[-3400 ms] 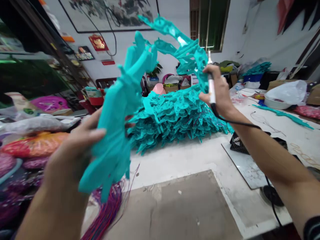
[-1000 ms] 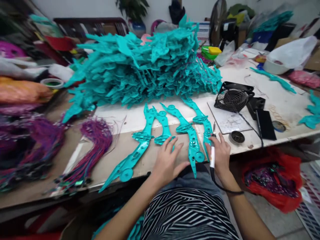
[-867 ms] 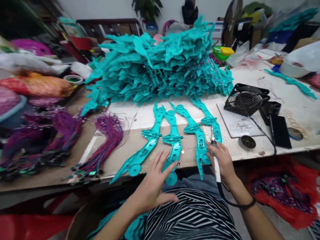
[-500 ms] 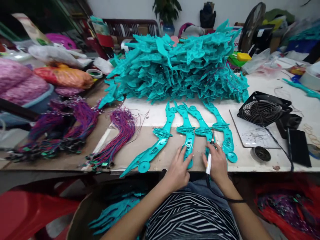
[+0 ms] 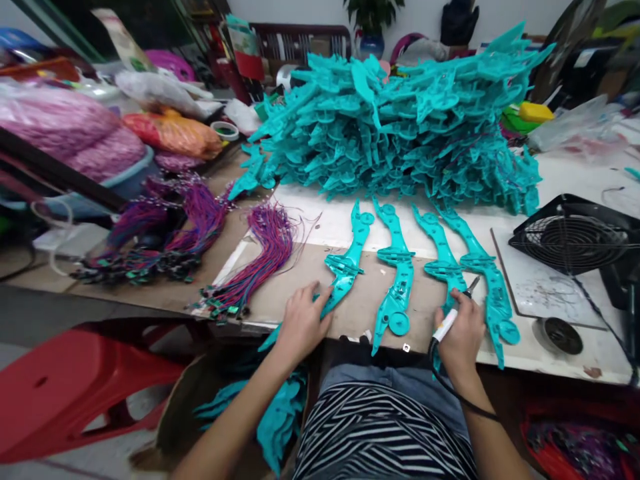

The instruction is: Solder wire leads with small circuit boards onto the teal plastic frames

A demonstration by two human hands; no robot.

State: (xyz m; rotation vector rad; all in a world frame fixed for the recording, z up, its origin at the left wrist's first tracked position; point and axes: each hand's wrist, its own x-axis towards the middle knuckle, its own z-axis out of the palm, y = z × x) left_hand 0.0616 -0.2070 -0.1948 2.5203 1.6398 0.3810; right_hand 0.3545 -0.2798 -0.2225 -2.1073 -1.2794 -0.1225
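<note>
My left hand [image 5: 303, 321] lies over the lower part of the leftmost teal plastic piece [image 5: 345, 270], fingers apart and touching it. Part of that piece is hidden under the hand. My right hand [image 5: 463, 330] grips a soldering iron [image 5: 447, 325] by its white handle, metal tip pointing up and to the right. Beneath this hand is another teal piece [image 5: 443, 267], partly covered. Between my hands lies a teal piece [image 5: 400, 287] with a round disc near its lower end. One more teal piece [image 5: 493, 293] rests just right of my right hand.
A tall heap of teal pieces [image 5: 400, 133] stands at the back. Bundles of purple-red wires [image 5: 273, 240] lie at left. To the right are a black fan [image 5: 570, 233], a white board [image 5: 545, 293] and a small round tin [image 5: 563, 335]. A red stool [image 5: 75, 387] stands below left.
My left hand has moved left, from the second teal piece to the leftmost one. My right hand still holds the soldering iron, its tip now tilted further right. The camera view has shifted.
</note>
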